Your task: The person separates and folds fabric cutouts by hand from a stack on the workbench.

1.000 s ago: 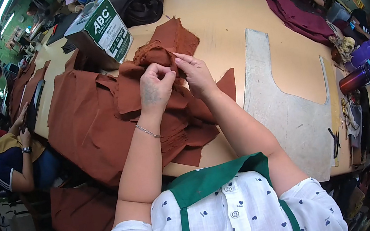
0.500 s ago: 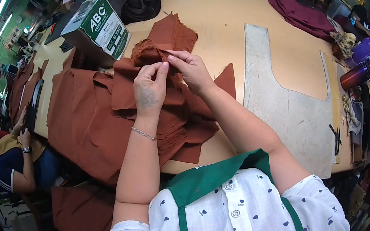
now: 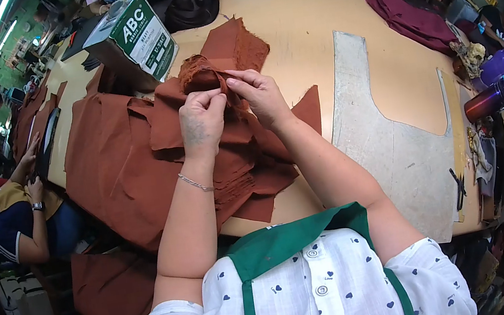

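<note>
Rust-brown fabric [image 3: 117, 171] lies in layered, crumpled pieces across the left and middle of the table. My left hand [image 3: 202, 119] is closed on the edge of a bunched piece of it, with a bracelet on the wrist. Close beside it, my right hand [image 3: 257, 94] pinches the same bunch between thumb and fingers. The bunched part, with frayed edges, rises just beyond my fingertips. Beneath my hands are stacked layers with frayed edges.
A green and white ABC can [image 3: 137, 41] stands behind the fabric. To the right lie a grey flat pattern [image 3: 388, 150], small black scissors [image 3: 458, 186] and maroon cloth [image 3: 407, 20]. A person [image 3: 26, 217] sits at left; another works at the top right.
Both hands have shifted slightly left and the bunched fabric has turned a little between them. My left fingers have curled in more. The view has tilted slightly.
</note>
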A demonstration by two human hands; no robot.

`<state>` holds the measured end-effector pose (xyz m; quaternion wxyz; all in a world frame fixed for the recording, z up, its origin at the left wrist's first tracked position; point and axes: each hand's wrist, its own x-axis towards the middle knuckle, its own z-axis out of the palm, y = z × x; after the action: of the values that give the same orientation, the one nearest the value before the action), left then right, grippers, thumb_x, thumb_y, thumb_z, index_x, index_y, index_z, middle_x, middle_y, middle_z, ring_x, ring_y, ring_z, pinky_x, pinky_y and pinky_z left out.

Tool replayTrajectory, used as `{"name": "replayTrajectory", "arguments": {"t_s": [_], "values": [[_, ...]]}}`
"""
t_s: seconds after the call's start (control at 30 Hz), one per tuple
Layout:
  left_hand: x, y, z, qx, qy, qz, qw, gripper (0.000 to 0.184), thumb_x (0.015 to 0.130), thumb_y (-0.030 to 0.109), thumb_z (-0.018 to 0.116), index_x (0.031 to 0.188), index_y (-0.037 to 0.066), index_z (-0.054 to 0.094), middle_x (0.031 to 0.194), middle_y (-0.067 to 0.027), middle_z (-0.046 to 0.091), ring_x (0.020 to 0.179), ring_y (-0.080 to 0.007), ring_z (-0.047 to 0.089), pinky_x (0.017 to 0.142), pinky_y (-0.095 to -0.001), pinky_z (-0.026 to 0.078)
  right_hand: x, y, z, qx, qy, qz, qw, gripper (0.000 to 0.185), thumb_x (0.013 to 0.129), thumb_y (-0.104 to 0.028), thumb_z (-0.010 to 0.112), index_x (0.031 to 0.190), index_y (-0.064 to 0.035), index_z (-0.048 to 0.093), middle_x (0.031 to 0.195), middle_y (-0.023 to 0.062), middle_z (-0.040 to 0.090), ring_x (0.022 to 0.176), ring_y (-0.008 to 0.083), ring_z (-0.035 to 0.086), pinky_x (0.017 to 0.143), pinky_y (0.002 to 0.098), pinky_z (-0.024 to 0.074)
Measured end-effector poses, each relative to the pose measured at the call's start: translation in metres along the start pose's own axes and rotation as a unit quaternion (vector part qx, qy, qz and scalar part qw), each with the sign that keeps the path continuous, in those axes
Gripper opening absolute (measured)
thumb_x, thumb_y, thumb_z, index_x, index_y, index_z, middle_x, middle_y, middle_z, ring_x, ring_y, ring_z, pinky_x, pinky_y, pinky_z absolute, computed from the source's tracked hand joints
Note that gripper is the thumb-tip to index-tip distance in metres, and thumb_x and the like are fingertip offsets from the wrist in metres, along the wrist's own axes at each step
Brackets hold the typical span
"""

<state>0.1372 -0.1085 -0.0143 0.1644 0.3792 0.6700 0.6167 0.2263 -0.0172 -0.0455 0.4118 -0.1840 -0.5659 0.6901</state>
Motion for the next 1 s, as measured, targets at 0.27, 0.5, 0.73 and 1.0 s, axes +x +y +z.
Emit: {"name": "replayTrajectory", "arguments": {"t_s": [0.27, 0.5, 0.73, 1.0], "values": [[-0.005, 0.004, -0.001, 0.11, 0.001, 0.087, 0.99, 0.007, 0.07, 0.005, 0.057, 0.071, -0.001, 0.06, 0.074, -0.0117, 0.056, 0.062, -0.0179, 0.054, 0.057, -0.0261, 0.043, -0.005, -0.011, 0.005, -0.033, 0.014, -0.003, 0.999, 0.033, 0.078, -0.018, 0.064, 0.102, 0.0039, 0.06, 0.088, 0.008, 0.055, 0.079, 0.0136, 0.054, 0.069, 0.0239, 0.0435], [-0.005, 0.004, 0.001, -0.105, -0.035, -0.082, 0.99, 0.007, 0.078, 0.003, 0.056, 0.083, 0.001, 0.06, 0.076, -0.0016, 0.059, 0.064, -0.0036, 0.05, 0.06, -0.0177, 0.041, -0.002, 0.0, 0.002, -0.06, 0.014, -0.01, 0.998, 0.029, 0.08, -0.015, 0.06, 0.103, 0.0031, 0.059, 0.09, 0.0065, 0.054, 0.079, 0.0118, 0.054, 0.068, 0.0227, 0.0442], [-0.005, 0.006, 0.012, -0.058, -0.008, -0.038, 0.998, 0.015, 0.079, 0.013, 0.064, 0.088, 0.001, 0.059, 0.073, 0.0013, 0.058, 0.061, -0.0034, 0.049, 0.056, -0.0166, 0.04, -0.001, 0.005, 0.001, -0.048, 0.002, -0.035, 0.998, 0.025, 0.086, -0.008, 0.05, 0.107, 0.0048, 0.057, 0.094, 0.0043, 0.052, 0.085, 0.0091, 0.051, 0.072, 0.0203, 0.0428], [-0.006, 0.006, 0.016, -0.202, -0.004, -0.117, 0.972, 0.006, 0.08, 0.006, 0.062, 0.081, 0.007, 0.056, 0.071, 0.0024, 0.057, 0.063, -0.0047, 0.052, 0.058, -0.0188, 0.04, -0.004, 0.001, 0.002, -0.056, 0.011, -0.054, 0.997, 0.024, 0.084, -0.012, 0.054, 0.103, 0.0022, 0.06, 0.089, 0.0084, 0.055, 0.084, 0.0149, 0.053, 0.074, 0.0239, 0.0428]]}}
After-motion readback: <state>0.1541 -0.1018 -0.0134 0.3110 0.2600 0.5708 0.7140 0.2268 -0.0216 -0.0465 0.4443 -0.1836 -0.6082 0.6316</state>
